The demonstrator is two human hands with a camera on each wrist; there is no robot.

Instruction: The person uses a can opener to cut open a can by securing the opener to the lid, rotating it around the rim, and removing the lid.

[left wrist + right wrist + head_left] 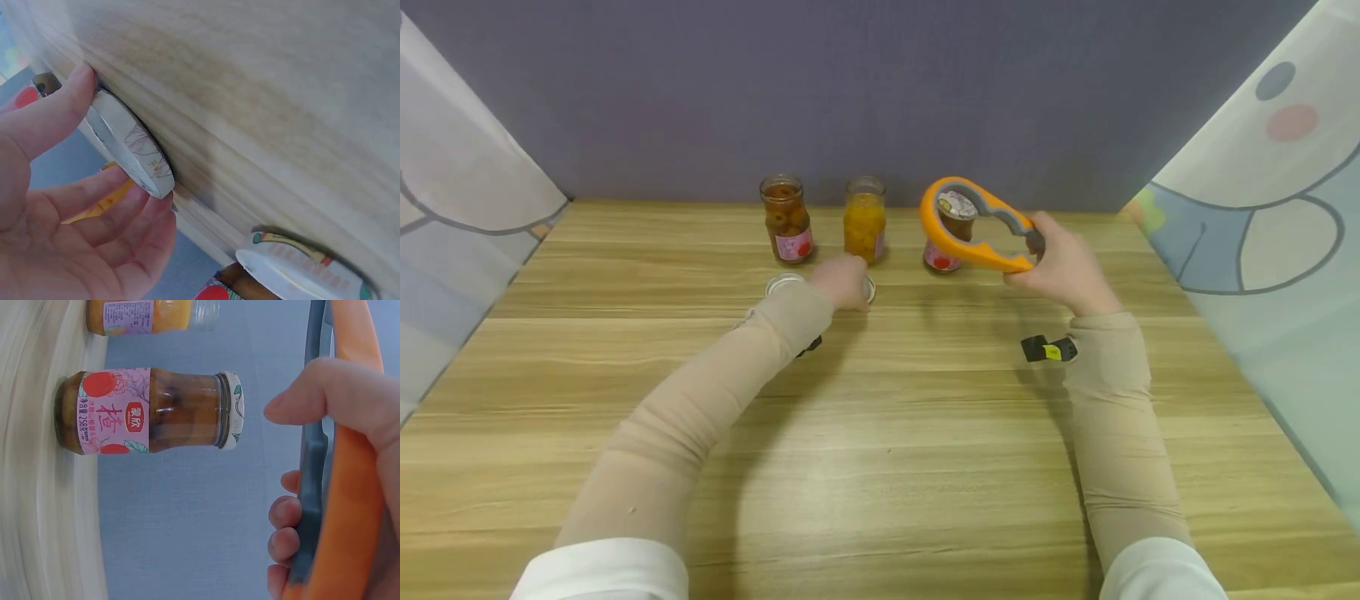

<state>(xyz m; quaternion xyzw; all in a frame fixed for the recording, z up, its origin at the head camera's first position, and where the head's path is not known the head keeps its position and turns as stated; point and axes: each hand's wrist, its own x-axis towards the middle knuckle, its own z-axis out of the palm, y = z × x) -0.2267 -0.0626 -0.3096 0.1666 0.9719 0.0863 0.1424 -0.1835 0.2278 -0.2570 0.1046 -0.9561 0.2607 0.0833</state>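
Note:
My left hand (844, 282) reaches down to the table behind the two open jars' front side, its thumb and fingertips around the rim of a white jar lid (131, 144) lying inside up. A second lid (306, 269) lies to its left. My right hand (1066, 265) grips the handles of an orange jar opener (977, 253) with grey inner padding, held in the air. In the head view its loop overlaps the top of a lidded jar (942, 260); the right wrist view shows the opener apart from that jar's white lid (232, 411).
To the left of the lidded jar stand an uncapped jar of yellow fruit (865, 223) and an uncapped jar of dark red fruit (787, 223). A grey panel (865, 92) rises behind them at the back edge of the wooden table (895, 467). Printed side panels flank it.

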